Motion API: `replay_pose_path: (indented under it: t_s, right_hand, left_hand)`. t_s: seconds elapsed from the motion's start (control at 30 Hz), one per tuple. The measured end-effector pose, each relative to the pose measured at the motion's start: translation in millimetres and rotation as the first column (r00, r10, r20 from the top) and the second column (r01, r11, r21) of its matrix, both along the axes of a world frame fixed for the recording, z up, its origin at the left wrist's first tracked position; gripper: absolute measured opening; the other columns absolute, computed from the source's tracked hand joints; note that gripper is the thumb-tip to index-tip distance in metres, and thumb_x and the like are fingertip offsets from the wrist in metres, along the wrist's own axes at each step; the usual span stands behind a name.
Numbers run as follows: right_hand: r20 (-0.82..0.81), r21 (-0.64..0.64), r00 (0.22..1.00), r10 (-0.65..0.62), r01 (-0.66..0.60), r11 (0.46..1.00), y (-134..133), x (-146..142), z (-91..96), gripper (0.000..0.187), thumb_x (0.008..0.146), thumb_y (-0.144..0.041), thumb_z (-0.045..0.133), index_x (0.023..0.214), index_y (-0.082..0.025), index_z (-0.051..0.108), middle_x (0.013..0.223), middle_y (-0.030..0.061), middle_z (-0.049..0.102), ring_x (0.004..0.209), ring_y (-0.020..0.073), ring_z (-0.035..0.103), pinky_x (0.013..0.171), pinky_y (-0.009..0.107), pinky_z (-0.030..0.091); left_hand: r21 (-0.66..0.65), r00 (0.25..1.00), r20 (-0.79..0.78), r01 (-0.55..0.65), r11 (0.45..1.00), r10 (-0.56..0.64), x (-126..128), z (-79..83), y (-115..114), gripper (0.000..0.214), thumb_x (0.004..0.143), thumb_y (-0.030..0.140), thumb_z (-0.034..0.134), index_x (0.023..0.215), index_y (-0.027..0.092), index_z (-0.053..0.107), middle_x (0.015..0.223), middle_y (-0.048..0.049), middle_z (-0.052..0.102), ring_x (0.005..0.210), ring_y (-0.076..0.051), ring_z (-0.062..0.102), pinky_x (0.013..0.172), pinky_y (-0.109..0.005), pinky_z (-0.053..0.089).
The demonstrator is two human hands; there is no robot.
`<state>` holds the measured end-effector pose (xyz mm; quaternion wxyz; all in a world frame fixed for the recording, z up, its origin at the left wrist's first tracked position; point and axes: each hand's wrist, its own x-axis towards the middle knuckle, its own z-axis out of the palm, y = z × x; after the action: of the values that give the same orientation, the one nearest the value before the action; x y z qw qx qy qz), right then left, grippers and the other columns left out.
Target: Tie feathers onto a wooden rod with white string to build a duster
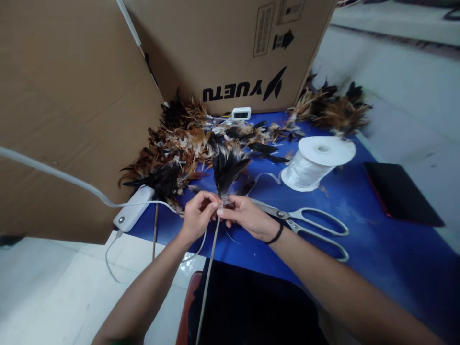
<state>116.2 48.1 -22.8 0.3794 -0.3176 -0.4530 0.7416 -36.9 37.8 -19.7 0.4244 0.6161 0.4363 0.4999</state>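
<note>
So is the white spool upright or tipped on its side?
Upright: the white spool stands on the blue table with its round flange and centre hole facing up.

Forearms, bare, one pair. Left forearm [143, 287]: enters from seven o'clock, points toward one. Left hand [197, 218]: thumb and forefinger drawn together in a pinch. Right forearm [334, 280]: enters from four o'clock, points toward ten. Right hand [249, 218]: thumb stretched toward nine o'clock, fingers curled, partly hidden. Both hands: close together, just on the six o'clock side of centre.
</note>
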Motion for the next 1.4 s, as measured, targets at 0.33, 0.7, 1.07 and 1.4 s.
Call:
replay_pose_path:
  t_s: [0.33,0.7,1.07,1.4]
  right_hand:
    - [-0.008,-0.011,0.998,-0.069,0.069,0.998,14,22,26.2,0.032,0.059,-0.028,0.078,0.083,-0.013,0.061,0.073,-0.0004,0.058,0.063,0.0087,0.054,0.046,0.019,0.042]
    - [0.02,0.194,0.997,-0.073,0.067,0.979,43,49,73.6,0.025,0.068,-0.028,0.07,0.087,-0.013,0.061,0.078,0.0019,0.061,0.068,0.0105,0.058,0.048,0.018,0.042]
    - [0.75,0.661,0.426,-0.505,-0.459,0.595,44,55,6.5,0.014,0.081,-0.018,0.056,0.089,-0.015,0.068,0.091,0.0075,0.064,0.088,0.0186,0.056,0.081,0.03,0.041]
    - [0.616,0.533,0.757,-0.217,-0.197,0.823,2,37,18.8,0.025,0.09,-0.027,0.04,0.087,-0.017,0.062,0.075,0.0014,0.064,0.063,0.0108,0.057,0.065,0.024,0.043]
  left_hand:
    - [-0.19,0.983,0.075,-0.15,0.97,0.167,9,14.4,-6,0.027,0.076,0.036,0.063,0.094,0.017,0.055,0.079,-0.0016,0.062,0.058,-0.009,0.057,0.05,-0.02,0.044]
    - [-0.481,0.904,0.415,0.315,0.818,-0.104,30,33.1,-37,0.021,0.086,0.032,0.051,0.09,0.013,0.058,0.062,-0.0017,0.057,0.044,-0.008,0.05,0.043,-0.02,0.039]
    - [-0.359,0.832,0.552,0.177,0.916,0.056,33,46.9,27,0.014,0.076,0.02,0.062,0.088,0.012,0.059,0.063,0.0019,0.051,0.042,-0.003,0.042,0.033,-0.011,0.026]
    - [-0.378,0.763,0.598,-0.001,0.926,0.245,44,36.6,82,0.017,0.073,0.017,0.064,0.087,0.012,0.057,0.06,0.0023,0.052,0.044,-0.004,0.047,0.037,-0.013,0.033]
